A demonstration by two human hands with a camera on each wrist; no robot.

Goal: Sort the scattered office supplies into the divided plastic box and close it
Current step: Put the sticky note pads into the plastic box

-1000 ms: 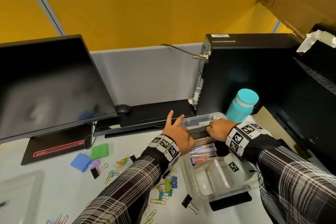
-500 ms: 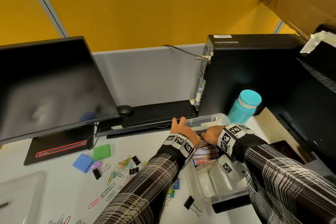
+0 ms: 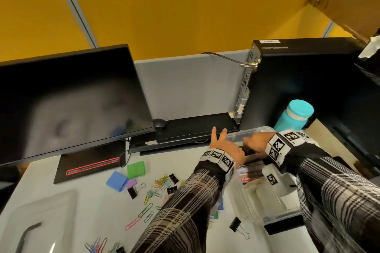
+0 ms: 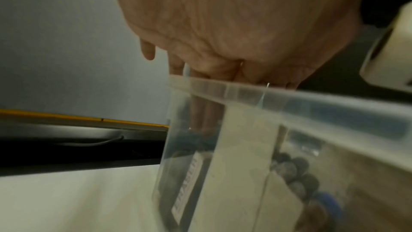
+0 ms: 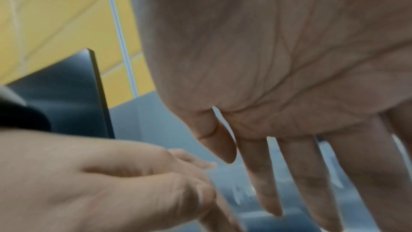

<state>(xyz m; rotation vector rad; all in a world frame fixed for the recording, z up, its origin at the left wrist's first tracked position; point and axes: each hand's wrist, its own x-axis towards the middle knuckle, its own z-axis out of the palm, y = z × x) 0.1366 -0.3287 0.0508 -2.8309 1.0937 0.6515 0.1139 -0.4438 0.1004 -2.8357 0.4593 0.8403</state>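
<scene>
The clear divided box [image 3: 240, 197] stands open at the right of the desk, its rim [image 4: 245, 93] close in the left wrist view. Markers [image 3: 249, 172] lie in one compartment, their ends [image 4: 294, 170] showing through the wall. A black eraser [image 4: 187, 170] stands in the far compartment. My left hand [image 3: 226, 146] reaches over the rim with straight fingers [image 4: 200, 112] pointing down onto the eraser, two fingers raised. My right hand [image 3: 257, 141] hovers over the same compartment, its fingers [image 5: 263, 174] straight and holding nothing.
Coloured paper clips [image 3: 158, 187], black binder clips [image 3: 172, 181] and green [image 3: 135, 169] and blue [image 3: 117, 181] sticky pads lie left of the box. A monitor [image 3: 72, 98], PC tower [image 3: 298, 80] and teal bottle [image 3: 294, 117] ring the area. A clear lid [image 3: 35, 222] lies at lower left.
Both hands gripped the black eraser over the far compartment; now it sits lower in the box, the right hand's fingers have straightened off it, and the left hand has slid further in.
</scene>
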